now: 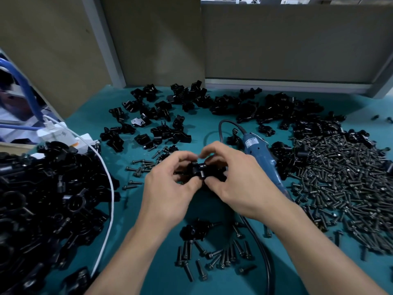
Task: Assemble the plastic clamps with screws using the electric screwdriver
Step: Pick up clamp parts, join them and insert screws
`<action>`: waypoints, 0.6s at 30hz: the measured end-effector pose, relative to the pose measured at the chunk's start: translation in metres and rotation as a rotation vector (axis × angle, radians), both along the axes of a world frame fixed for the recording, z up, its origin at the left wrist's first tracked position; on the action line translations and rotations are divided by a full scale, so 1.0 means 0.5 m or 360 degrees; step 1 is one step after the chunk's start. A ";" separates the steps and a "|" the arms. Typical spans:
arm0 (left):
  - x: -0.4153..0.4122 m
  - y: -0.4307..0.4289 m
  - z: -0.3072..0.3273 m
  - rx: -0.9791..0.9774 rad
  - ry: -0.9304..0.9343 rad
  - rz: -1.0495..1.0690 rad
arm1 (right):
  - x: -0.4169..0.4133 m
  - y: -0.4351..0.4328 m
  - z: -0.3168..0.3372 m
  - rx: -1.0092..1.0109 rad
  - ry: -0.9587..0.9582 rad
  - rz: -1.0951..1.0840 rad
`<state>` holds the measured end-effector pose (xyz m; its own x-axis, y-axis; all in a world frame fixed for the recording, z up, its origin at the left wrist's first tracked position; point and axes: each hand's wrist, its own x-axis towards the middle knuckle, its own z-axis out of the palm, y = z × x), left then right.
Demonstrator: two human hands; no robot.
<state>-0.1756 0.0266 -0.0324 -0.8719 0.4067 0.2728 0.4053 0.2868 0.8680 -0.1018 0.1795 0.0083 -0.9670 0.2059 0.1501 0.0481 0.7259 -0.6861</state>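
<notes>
So, way off to the left of the screwdriver there's a big pile of clamp parts with a white cable running along its edge. Closer in, the left hand has a pinching grip on one black clamp, which sits just left of the screwdriver and looks lifted off the teal tabletop. The right hand pinches the same clamp from the other side.

The screwdriver itself lies flat with nobody touching it, and right of it is a huge heap of screws.

Looks to me like the fitting step, lining up the clamp pieces by hand. Can't tell if a screw is in yet. The next move probably needs the right hand to let go, grab a screw if one's missing, then pick up the screwdriver while the left holds the clamp steady.
</notes>
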 end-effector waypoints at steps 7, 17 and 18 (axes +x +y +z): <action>0.007 0.009 0.002 -0.0135 -0.0103 0.0009 | -0.001 0.002 -0.015 0.0053 0.0034 -0.0031; 0.010 0.015 0.000 0.0115 -0.0162 0.0153 | 0.002 -0.027 -0.036 0.0207 0.0107 0.0095; 0.009 0.014 0.000 0.0126 -0.0141 0.0143 | 0.001 -0.024 -0.037 0.0193 0.0127 0.0092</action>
